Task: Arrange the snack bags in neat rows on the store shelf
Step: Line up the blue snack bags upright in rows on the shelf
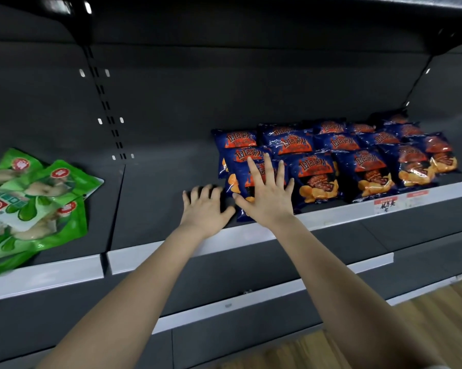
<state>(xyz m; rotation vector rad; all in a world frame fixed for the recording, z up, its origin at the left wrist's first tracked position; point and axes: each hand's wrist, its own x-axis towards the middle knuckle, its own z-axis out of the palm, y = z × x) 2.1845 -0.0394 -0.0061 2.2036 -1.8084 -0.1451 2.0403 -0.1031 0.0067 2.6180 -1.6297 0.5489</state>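
Pressing spread right hand [267,193] on blue snack bag [238,173], open left hand [206,206] at its 9 o'clock; risking skidding slick bag off shelf edge [331,219].

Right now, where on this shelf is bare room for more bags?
Bare: the dark shelf between the green bags and the blue bags, back wall to white front strip; the left hand rests at its right edge. Crowded: right of there, blue bags overlap in rows, the right hand flat on one.
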